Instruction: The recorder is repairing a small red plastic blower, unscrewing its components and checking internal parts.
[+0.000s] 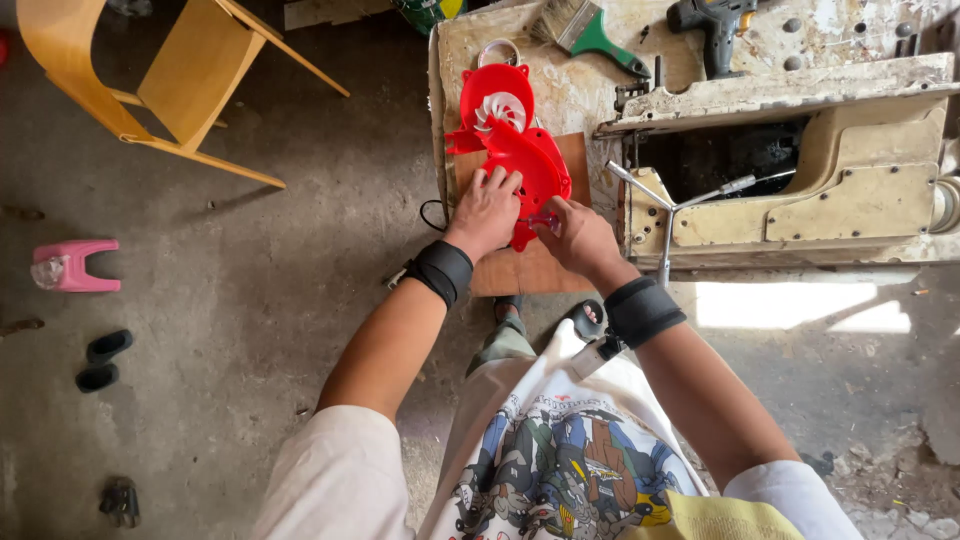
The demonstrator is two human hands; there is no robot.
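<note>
Your left hand (487,208) lay spread flat on the red plastic blower housing (515,150), whose long axis ran up-frame; your right hand (578,236) pinched a small tool (543,219) at its lower edge.

The blower housing (515,140) lies on a board (530,268) on the workbench (580,90), chair (170,80) to its left.

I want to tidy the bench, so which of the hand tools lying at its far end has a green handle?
The paintbrush at the bench's far edge: its handle is green and its bristles pale. The power drill to its right is dark.
</note>
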